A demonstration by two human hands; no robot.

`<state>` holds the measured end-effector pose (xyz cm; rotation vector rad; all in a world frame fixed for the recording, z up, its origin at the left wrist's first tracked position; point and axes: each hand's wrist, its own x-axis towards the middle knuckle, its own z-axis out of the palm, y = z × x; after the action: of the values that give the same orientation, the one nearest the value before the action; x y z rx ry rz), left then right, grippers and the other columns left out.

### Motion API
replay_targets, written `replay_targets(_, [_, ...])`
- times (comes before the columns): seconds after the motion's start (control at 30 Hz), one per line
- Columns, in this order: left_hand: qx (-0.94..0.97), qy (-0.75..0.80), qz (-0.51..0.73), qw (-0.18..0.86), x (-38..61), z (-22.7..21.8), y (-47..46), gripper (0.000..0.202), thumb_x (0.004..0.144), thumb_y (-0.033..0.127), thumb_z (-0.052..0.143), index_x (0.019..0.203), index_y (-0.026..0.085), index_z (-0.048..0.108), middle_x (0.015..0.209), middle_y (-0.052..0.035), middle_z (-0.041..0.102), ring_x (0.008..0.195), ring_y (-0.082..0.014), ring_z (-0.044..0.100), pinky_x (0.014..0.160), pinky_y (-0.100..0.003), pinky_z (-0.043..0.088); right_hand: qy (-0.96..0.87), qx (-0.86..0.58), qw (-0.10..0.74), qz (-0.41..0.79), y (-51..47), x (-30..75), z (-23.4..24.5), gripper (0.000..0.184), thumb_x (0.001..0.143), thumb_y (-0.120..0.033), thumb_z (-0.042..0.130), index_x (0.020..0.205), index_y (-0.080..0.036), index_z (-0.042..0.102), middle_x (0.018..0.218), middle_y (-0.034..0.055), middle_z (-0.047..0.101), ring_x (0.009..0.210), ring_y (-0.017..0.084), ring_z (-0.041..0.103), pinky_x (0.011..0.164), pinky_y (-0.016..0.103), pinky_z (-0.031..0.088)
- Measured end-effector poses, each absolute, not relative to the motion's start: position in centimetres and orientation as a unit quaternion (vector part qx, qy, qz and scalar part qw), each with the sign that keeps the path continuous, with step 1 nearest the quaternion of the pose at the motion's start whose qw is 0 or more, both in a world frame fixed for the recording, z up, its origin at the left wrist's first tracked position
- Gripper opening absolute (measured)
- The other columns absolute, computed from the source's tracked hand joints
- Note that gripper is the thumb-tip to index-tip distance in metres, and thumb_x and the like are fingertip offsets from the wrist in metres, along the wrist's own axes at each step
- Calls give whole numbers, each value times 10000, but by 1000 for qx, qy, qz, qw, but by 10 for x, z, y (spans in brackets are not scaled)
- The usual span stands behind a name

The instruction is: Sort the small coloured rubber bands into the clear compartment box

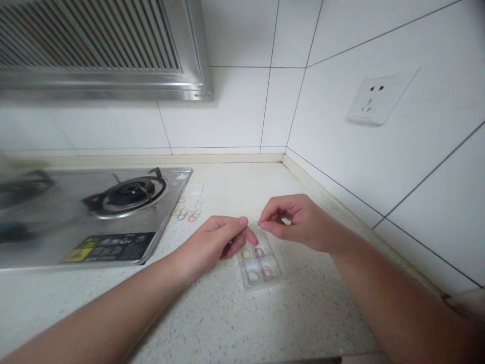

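Observation:
My right hand (290, 222) has thumb and forefinger pinched on a thin, pale ring (255, 226), above the far end of a clear divided box (261, 264). Close by on the left is my left hand (227, 235), its index finger stretched toward the box and its other fingers curled, with nothing visible in it. Inside the box's compartments lie small rings: a yellow one (246, 253), pinkish ones (259, 252), green ones (252, 276) and reddish ones (267, 273). My hands hide part of the box's far end.
Several loose coloured rings (188, 210) lie on the speckled counter (189, 313) beside the gas stove (129, 222). A clear flat piece (193, 190) rests behind them. Above the stove hangs a range hood (113, 81); a socket (379, 98) is on the right wall.

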<state>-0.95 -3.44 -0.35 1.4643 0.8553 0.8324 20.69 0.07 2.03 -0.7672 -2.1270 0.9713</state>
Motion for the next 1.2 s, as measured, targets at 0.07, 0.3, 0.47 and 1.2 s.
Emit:
replay_targets(0.07, [629, 371, 352, 585, -9, -4, -34, 491, 949, 524, 476, 730, 146, 698, 472, 51, 397, 466, -88, 297, 485, -248, 217, -821, -292, 326, 366, 0, 207, 20, 166, 840, -321, 717, 814, -158, 702, 683, 5, 625, 622, 106, 523, 573, 241, 424])
replay_targets(0.3, [618, 400, 340, 585, -9, -4, -35, 379, 872, 504, 604, 766, 149, 681, 481, 71, 386, 466, -82, 275, 478, -249, 180, -829, -298, 310, 358, -1, 206, 21, 186, 852, -345, 705, 823, -161, 710, 680, 6, 627, 613, 107, 522, 560, 239, 417])
replay_targets(0.47, [625, 404, 354, 566, -10, -2, -36, 365, 863, 502, 625, 790, 149, 682, 504, 70, 408, 479, -79, 284, 489, -250, 174, -816, -303, 312, 379, -2, 207, 25, 214, 887, -367, 664, 865, -158, 701, 705, 8, 620, 637, 111, 519, 575, 240, 415])
replay_targets(1.2, [638, 400, 361, 550, -13, -1, -35, 338, 877, 487, 628, 849, 157, 697, 531, 67, 412, 507, -86, 309, 493, -239, 206, -831, -324, 246, 379, 1, 207, 21, 220, 884, -377, 659, 846, -163, 694, 692, 1, 615, 618, 104, 505, 553, 233, 388])
